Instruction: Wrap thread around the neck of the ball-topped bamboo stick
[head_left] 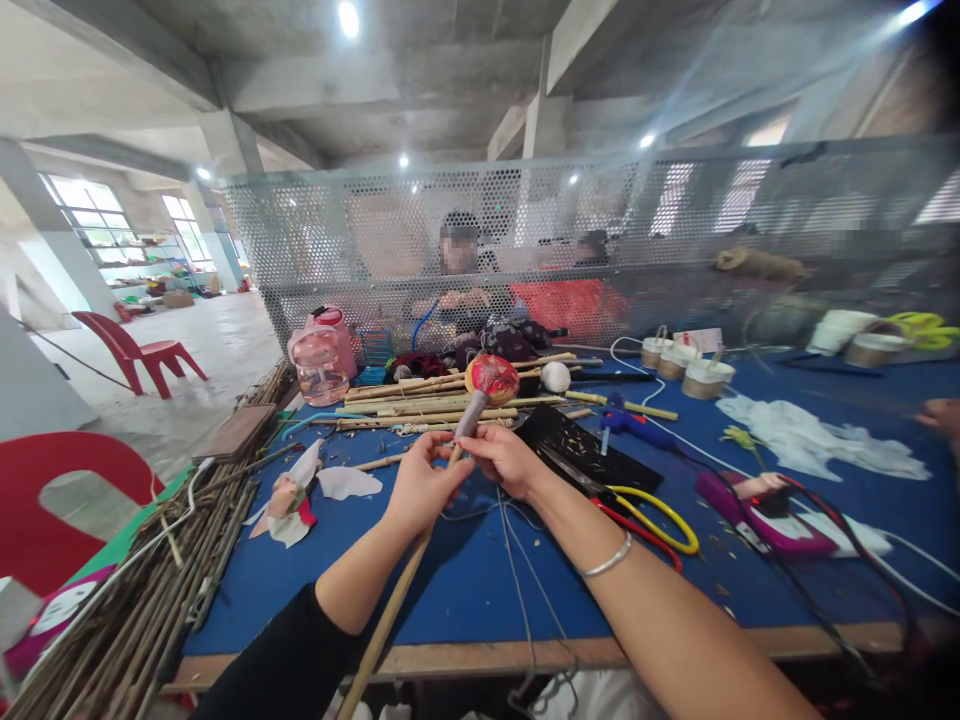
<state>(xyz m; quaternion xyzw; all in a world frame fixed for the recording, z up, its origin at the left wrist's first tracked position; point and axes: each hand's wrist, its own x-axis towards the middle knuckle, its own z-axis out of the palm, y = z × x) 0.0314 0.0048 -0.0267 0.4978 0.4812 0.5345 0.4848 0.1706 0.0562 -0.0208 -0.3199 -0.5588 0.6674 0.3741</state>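
Observation:
A long wooden stick (pixel 403 597) slants up from the bottom edge between my hands. Near its top it has a grey wrapped section (pixel 471 414). My left hand (pixel 424 482) is closed round the stick just below the wrapping. At the lower end of the wrapping, the fingers of my right hand (pixel 504 460) pinch the stick. Thin grey cord (pixel 517 575) hangs from beneath my right hand over the table's front edge; its upper end is hidden. A red round object (pixel 493 378) with a yellowish rim shows behind the stick's tip; whether they touch I cannot tell.
Scissors with red and yellow handles (pixel 660 515) lie right of my hands, near a blue glue gun (pixel 634 422) and a purple power strip (pixel 765 515). Cut sticks (pixel 420 405) and a white ball (pixel 555 377) lie ahead. Bundled twigs (pixel 150 600) line the left edge. A person sits behind the mesh screen (pixel 315 230).

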